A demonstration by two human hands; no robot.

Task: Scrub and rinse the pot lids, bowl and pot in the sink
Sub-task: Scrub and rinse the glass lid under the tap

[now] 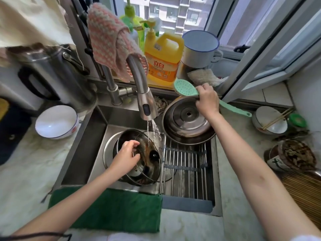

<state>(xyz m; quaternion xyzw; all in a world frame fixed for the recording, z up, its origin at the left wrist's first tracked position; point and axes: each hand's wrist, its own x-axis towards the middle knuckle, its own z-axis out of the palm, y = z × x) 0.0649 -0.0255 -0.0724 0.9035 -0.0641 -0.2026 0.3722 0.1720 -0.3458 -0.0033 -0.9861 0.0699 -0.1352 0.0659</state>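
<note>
In the left half of the sink (90,140), the left hand (127,154) pinches the near rim of the glass lid (149,150) between thumb and curled fingers. It holds the lid tilted over the dark pot (125,135) while water from the tap (147,108) falls on the lid's far edge. At the sink's far right corner the steel lid (182,122) lies in a steel bowl (191,141) on the drying rack (185,167). The right hand (207,100) curls its fingers at that lid's far rim, just where the green brush (184,86) crosses; whether they grip rim or brush handle cannot be told. The step in hand looks like rinsing the glass lid, which shows brown streaks. The next move probably calls for turning it under the stream, or bringing the brush over to scrub.
</note>
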